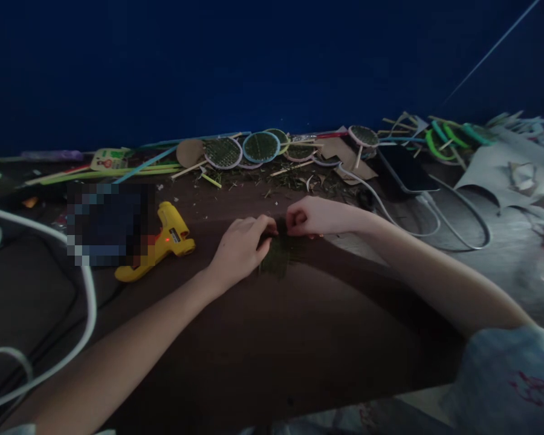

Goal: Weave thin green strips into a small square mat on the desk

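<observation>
My left hand (245, 241) is over the middle of the dark brown table, its thumb and fingers closed in a pinch. Just below its fingertips lies a thin dark green piece (276, 260), like a patch of fine strips or mesh; its upper edge is at the left fingers. Close on the right, my right hand (315, 217) has its fingers curled and pressed together near the top of that piece. What the right fingers hold is hidden. Left of my left hand lies a yellow hot glue gun (174, 232) with a small red light.
Several small round racket-like pieces (223, 153) with thin sticks line the back by the blue wall, among green scraps. A phone (405, 169) with a white cable (430, 205) lies back right, near white paper (503, 169). A thick white cable (90, 296) loops at left.
</observation>
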Motion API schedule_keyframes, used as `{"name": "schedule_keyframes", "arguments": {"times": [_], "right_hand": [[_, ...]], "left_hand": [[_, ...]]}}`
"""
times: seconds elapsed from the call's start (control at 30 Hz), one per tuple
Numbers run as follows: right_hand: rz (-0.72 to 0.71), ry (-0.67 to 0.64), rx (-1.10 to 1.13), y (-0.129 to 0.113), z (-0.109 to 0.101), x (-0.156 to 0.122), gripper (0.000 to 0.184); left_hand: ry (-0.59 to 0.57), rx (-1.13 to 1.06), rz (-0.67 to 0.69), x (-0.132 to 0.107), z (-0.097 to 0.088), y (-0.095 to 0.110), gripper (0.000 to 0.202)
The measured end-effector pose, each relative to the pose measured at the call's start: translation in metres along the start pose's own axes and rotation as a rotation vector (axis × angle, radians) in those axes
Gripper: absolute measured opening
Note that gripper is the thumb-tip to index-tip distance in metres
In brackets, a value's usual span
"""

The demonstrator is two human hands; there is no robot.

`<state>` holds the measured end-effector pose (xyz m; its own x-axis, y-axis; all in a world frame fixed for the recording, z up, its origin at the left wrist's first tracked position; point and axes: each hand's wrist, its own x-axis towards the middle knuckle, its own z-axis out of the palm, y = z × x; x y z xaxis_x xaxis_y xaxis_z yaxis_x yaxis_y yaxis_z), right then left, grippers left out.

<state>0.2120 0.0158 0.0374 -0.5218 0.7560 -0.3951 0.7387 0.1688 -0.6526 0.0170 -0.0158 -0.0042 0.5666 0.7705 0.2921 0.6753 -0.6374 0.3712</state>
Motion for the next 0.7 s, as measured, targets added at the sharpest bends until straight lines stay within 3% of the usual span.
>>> {"name": "schedule_keyframes", "arguments": {"times": [0.7], "right_hand": [[0.088,0.024,-0.019,-0.0039,0.0043,0.0012,0.013]], "left_hand": [[-0.013,-0.046,-0.009,0.0015,0.0014,0.0002,0.016]]}}
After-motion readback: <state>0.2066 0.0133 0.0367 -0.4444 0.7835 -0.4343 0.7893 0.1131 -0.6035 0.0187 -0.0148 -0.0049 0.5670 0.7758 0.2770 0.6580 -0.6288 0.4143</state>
